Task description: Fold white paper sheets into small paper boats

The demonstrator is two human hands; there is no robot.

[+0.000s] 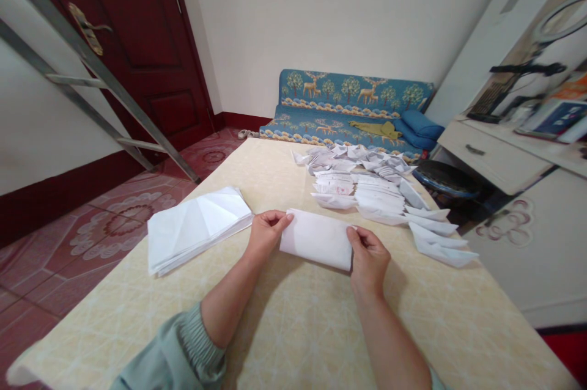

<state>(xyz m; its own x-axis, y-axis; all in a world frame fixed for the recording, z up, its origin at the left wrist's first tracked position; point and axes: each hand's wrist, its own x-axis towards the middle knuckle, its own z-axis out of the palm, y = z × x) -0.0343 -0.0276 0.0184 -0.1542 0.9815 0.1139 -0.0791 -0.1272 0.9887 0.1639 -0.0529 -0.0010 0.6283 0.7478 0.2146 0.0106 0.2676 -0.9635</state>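
Note:
A white sheet of paper [316,240], folded into a rectangle, is held just over the table between my two hands. My left hand [268,232] pinches its upper left corner between thumb and fingers. At the right edge, my right hand [369,252] grips it with the thumb on top and the fingers behind. To the left lies a stack of white paper sheets [197,225] with crease lines on the top one. Several folded paper boats [380,197] stand in rows at the far right of the table, some with print on them.
The table [284,341] has a pale yellow patterned cover. Behind it stands a blue sofa [321,115] with a deer pattern. A metal ladder [123,99] leans at the left, and a dark round stool [444,179] stands beside a white cabinet [499,151] at the right.

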